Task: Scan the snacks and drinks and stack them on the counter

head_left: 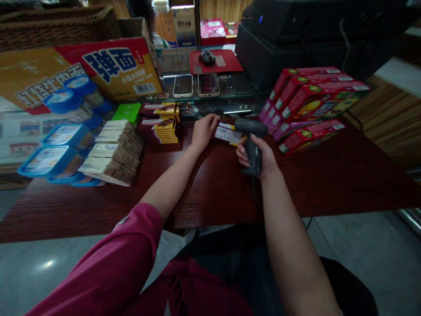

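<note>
step: scanning – right hand (259,158) grips scanner (251,136) firmly, nose at pack (226,133) | left hand (204,129) pinches pack's left end, tilted up on worktop (329,175) beside red boxes (309,98) | next: probably needs barcode squarely facing scanner

- The worktop (210,188) is dark red-brown with a fine wood grain.
- The scanner (251,140) is dark grey.
- The small packet (226,133) is yellow and white.
- The stacked boxes (309,96) are red and magenta.
- The tubs (52,158) have blue rims.
- The sleeve (112,263) is pink.
</note>
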A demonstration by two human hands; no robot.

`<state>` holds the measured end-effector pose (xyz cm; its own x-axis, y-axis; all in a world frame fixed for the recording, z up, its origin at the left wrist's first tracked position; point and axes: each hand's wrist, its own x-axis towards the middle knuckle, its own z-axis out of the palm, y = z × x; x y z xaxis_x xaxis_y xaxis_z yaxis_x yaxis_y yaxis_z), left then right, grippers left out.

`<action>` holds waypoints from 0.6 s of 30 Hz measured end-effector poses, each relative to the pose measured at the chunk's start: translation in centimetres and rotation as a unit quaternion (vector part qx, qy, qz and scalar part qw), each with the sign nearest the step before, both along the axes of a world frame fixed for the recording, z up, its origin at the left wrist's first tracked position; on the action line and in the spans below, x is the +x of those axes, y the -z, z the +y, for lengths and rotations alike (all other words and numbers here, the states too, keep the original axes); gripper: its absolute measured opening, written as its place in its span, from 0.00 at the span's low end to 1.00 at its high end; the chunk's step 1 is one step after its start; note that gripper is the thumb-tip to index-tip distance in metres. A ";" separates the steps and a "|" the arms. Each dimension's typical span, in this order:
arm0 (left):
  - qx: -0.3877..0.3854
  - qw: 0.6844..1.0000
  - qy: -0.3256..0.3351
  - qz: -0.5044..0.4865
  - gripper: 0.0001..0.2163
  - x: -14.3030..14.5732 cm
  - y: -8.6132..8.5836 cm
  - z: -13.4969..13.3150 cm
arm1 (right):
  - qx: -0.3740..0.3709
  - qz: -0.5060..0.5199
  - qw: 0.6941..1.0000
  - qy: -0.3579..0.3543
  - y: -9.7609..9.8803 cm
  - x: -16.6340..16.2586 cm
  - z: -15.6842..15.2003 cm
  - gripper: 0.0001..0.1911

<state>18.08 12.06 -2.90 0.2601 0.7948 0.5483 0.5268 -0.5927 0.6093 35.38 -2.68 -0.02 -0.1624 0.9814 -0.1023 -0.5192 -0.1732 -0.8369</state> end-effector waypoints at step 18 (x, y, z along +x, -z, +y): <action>0.015 0.998 0.063 -0.021 0.11 -1.2 -0.3 -1.5 | -0.002 -0.018 1.000 -0.023 0.0 -0.8 -0.1 0.20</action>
